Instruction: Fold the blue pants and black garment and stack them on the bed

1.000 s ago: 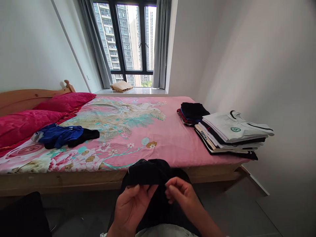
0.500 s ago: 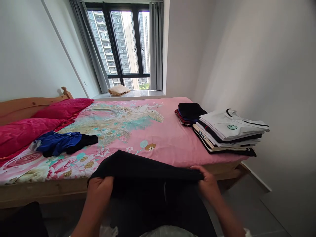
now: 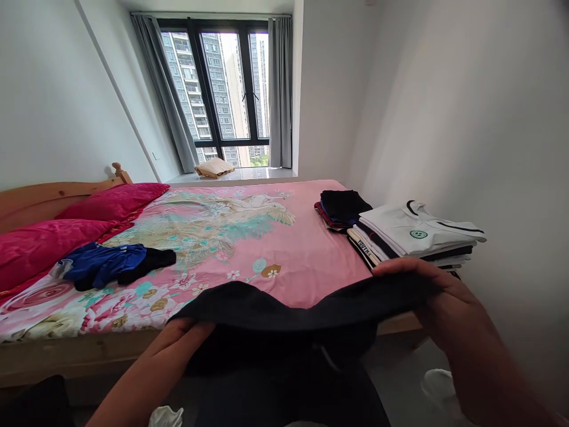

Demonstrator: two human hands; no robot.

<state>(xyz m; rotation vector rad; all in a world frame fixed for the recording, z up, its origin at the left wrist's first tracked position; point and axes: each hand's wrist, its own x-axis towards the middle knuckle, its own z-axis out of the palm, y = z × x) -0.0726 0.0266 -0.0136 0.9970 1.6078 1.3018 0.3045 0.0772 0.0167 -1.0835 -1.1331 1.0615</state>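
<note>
A black garment [image 3: 284,317], which looks like a pair of pants with a wide top edge, hangs stretched between my two hands in front of the bed. Closed on its left end, my left hand [image 3: 184,341] has its fingertips hidden beneath the cloth. My right hand [image 3: 444,299] grips the other end, raised higher and in front of the folded clothes at the right. The top edge sags in the middle. Below it, a thin pale strip, perhaps a cord or label, shows against the dark fabric.
Folded white shirts [image 3: 413,228] top a tall stack at the bed's right edge, beside a lower dark pile [image 3: 344,204]. Crumpled blue clothes [image 3: 104,261] lie on the flowered bed sheet [image 3: 306,255] near red pillows [image 3: 57,240]. A beige folded cloth [image 3: 214,166] rests on the windowsill.
My right hand has moved up and to the right with its end of the black garment. The garment's top edge now dips between my hands. My left hand stays near its place.
</note>
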